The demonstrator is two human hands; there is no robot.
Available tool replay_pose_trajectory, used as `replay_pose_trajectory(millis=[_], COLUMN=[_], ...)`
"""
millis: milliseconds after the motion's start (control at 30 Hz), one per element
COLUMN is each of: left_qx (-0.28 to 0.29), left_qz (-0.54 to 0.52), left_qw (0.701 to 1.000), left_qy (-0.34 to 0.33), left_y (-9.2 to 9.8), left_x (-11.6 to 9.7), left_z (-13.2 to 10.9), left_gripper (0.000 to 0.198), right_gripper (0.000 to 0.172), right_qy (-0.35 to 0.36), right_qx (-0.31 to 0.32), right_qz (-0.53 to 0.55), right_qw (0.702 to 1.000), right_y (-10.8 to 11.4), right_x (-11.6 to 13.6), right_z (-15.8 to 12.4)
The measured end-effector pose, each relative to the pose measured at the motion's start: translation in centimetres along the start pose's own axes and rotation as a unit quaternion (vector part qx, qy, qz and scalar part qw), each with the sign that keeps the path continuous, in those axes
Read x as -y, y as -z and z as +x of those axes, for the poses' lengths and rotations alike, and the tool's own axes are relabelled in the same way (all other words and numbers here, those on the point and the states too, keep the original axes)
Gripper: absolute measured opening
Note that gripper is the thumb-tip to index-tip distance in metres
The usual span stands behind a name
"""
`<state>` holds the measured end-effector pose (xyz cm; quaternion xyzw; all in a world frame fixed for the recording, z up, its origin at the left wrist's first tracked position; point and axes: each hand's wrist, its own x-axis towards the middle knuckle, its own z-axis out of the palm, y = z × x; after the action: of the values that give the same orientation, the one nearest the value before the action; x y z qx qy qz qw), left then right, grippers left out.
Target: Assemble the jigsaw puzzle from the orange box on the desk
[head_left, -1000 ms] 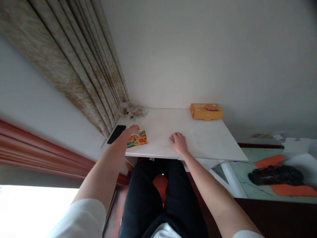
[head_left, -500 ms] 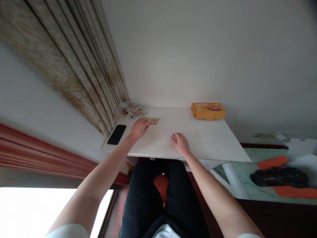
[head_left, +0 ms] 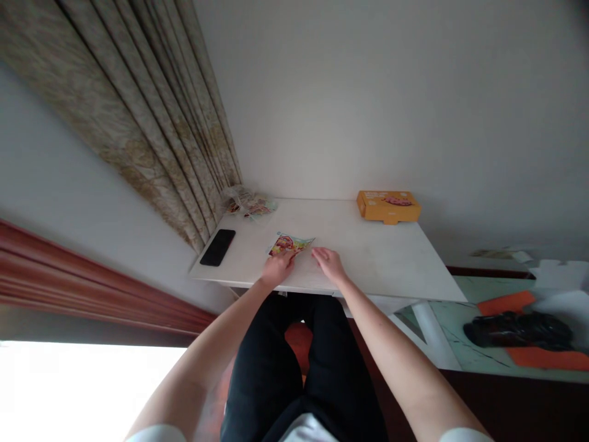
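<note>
From the head view, the left hand (head_left: 278,270) lies on the near edge of a picture card (head_left: 291,245), which sits on the table, but I cannot tell whether it is gripping the card. The right hand (head_left: 327,264) rests loosely open on the white table (head_left: 368,264) just beside the card, holding nothing. A phone (head_left: 218,247) lies to the left, a clear packet (head_left: 248,202) at the far corner, an orange box (head_left: 388,207) by the wall
</note>
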<state>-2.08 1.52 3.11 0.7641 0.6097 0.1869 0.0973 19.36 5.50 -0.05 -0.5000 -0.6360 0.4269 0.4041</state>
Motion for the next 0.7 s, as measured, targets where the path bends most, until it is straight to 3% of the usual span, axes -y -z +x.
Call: replay_pose_trajectory(millis=[67,167,233,333,467,700], left_qx=[-0.025,-0.034,-0.044,-0.082,-0.115,-0.1], left_qz=[-0.059,-0.191,-0.297,-0.41,-0.413,-0.419], left_qw=[0.998,0.981,0.954,0.905,0.893,0.889], left_qy=[0.014,-0.01,0.002,0.084,0.135,0.154], left_y=[-0.6,-1.2,-1.4,-1.5,-1.4,-0.9], left_x=[-0.9,-2.1,-2.7,-3.3,-3.4,-3.3], left_z=[0.0,0.3,0.8,2.0,3.3,3.4], left_gripper=[0.023,0.016,0.011,0.016,0.024,0.026], right_gripper=[0.064,0.061,0.056,0.053,0.049,0.047], right_qy=[-0.046,-0.047,-0.026,-0.013,-0.002,-0.019], right_qx=[0.012,0.031,0.039,0.069,0.098,0.107], right_qz=[0.1,0.172,0.191,0.213,0.227,0.244], right_qw=[0.994,0.984,0.98,0.975,0.969,0.964], right_y=[-1.1,-2.1,-2.3,-2.1,-1.6,-1.3], right_x=[0.4,0.9,1.1,1.3,1.5,1.7], right_z=[0.6,0.9,0.7,0.3,0.1,0.1])
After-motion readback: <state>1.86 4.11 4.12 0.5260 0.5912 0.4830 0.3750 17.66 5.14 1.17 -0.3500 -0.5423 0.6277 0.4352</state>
